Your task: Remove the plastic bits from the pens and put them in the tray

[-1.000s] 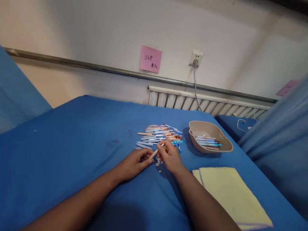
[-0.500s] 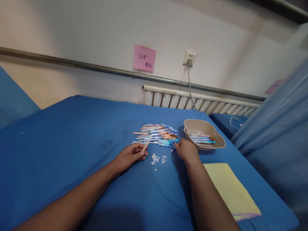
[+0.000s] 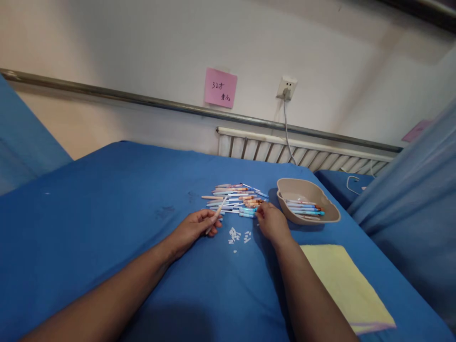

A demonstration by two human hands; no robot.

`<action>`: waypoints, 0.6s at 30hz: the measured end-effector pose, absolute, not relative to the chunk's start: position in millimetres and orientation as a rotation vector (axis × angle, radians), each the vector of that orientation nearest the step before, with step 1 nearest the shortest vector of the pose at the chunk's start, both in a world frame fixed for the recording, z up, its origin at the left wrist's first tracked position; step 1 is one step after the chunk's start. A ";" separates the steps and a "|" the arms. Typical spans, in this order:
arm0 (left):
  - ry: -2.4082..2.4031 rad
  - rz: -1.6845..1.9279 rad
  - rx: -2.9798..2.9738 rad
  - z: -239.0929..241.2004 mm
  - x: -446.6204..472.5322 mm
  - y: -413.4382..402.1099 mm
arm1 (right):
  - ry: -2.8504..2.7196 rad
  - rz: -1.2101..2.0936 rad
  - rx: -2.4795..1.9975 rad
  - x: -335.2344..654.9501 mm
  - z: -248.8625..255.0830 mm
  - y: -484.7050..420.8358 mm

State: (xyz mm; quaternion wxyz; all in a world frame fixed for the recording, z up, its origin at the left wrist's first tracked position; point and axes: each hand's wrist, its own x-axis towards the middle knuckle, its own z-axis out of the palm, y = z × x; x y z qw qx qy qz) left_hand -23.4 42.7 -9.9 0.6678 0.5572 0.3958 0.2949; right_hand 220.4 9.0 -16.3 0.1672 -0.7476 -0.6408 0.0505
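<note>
My left hand (image 3: 201, 225) is closed around a peach pen barrel (image 3: 215, 216), which tilts up to the right with a thin white tip at its upper end. Above it lies a pile of pen parts (image 3: 228, 193), barrels and refills in peach, pale blue and white. My right hand (image 3: 272, 221) is at the right end of the pile, beside the light-blue pen pieces (image 3: 246, 212). Its thumb and fingers are pressed together, and whatever they hold is hidden. Between the hands lie several small white bits (image 3: 233, 235).
A beige basin (image 3: 333, 213) with several pens (image 3: 302, 207) in it stands right of the pile. A folded yellow cloth (image 3: 344, 280) lies near the right forearm. All rest on a blue sheet (image 3: 117, 199). Behind are a radiator (image 3: 263, 149) and a plugged-in socket (image 3: 287, 89).
My right hand has shifted slightly from the loose pieces toward the light-blue pen pieces. My left hand still holds the peach barrel. The view has turned a little to the left.
</note>
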 end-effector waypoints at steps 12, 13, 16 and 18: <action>0.885 0.693 1.175 -12.3 -24.0 45.2 | -2.030 0.199 -1.997 210.1 -26.9 10.8; 0.878 0.689 1.162 -13.0 -24.5 45.8 | -2.037 0.195 -2.005 210.4 -26.8 10.4; 0.873 0.668 1.121 -13.9 -26.1 46.9 | -2.074 0.192 -1.991 210.6 -27.8 9.9; 0.881 0.658 1.104 -13.7 -26.8 47.0 | -2.049 0.223 -1.973 209.7 -29.5 10.6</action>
